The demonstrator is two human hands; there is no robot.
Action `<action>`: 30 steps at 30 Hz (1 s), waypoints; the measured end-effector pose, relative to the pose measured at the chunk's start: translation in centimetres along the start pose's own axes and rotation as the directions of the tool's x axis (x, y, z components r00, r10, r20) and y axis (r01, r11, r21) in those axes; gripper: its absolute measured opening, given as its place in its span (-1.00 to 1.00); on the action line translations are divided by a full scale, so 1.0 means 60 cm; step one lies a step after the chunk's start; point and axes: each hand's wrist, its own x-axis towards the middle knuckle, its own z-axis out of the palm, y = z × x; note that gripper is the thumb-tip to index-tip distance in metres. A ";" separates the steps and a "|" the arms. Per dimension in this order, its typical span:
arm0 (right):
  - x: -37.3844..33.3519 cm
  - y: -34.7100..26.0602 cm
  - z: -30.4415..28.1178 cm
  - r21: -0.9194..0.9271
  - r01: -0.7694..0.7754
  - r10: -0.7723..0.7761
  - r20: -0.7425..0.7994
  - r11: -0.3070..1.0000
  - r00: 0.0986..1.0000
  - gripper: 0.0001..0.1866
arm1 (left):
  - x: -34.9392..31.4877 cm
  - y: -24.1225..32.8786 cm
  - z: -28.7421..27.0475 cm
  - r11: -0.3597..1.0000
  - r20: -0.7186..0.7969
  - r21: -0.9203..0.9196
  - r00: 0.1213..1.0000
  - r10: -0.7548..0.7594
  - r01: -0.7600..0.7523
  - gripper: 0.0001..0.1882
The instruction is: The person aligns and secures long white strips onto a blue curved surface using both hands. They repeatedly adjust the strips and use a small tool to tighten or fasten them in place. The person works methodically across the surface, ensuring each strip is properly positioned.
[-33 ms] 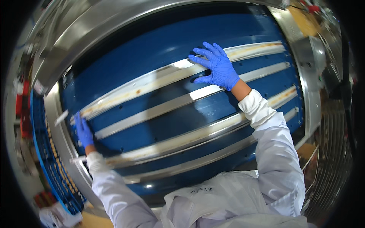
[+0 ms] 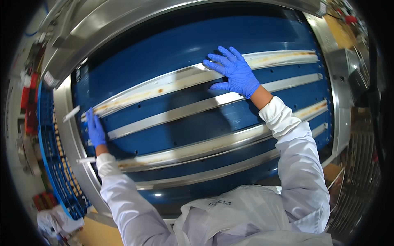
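A blue surface [image 2: 246, 112], probably a conveyor belt, fills the space before me, crossed by several long pale bars. My right hand [image 2: 236, 76], in a blue glove, lies spread over the far white bar [image 2: 135, 94], which has brown stains along it. My left hand [image 2: 96, 131], gloved likewise, is at that bar's left end, its fingers stretched out and touching or very near it. A narrower metal bar [image 2: 164, 117] runs just nearer to me. Closer still are another stained white bar [image 2: 197, 148] and a plain metal bar [image 2: 209, 175].
A steel frame [image 2: 76, 135] borders the blue surface on the left, with another steel part [image 2: 341, 78] at right. Blue trays [image 2: 49, 151] holding small tan pieces stand beyond the left edge. A wire rack [image 2: 361, 164] is at far right.
The surface and bars have shifted slightly rightward in the picture. My left hand shows a little higher, still at the far bar's left end. My right hand stays spread on that bar.
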 end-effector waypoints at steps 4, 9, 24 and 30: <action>0.038 -0.040 0.033 -0.063 -0.063 0.070 0.110 0.996 0.991 -0.26 | -0.016 0.018 0.000 0.995 -0.008 -0.038 0.995 -0.097 0.096 -0.54; 0.068 -0.024 0.063 -0.043 -0.232 0.236 0.147 0.972 0.961 -0.32 | 0.007 0.044 0.011 0.979 -0.045 -0.092 0.982 -0.186 0.181 -0.53; 0.242 -0.266 0.140 0.107 -0.078 0.055 0.203 0.991 0.978 -0.49 | 0.011 -0.018 -0.010 0.933 -0.234 -0.320 0.940 -0.247 0.165 -0.46; 0.233 -0.246 0.152 0.188 -0.115 0.089 0.142 0.975 0.986 -0.51 | 0.026 -0.029 -0.023 0.819 -0.128 -0.441 0.877 -0.463 0.367 -0.40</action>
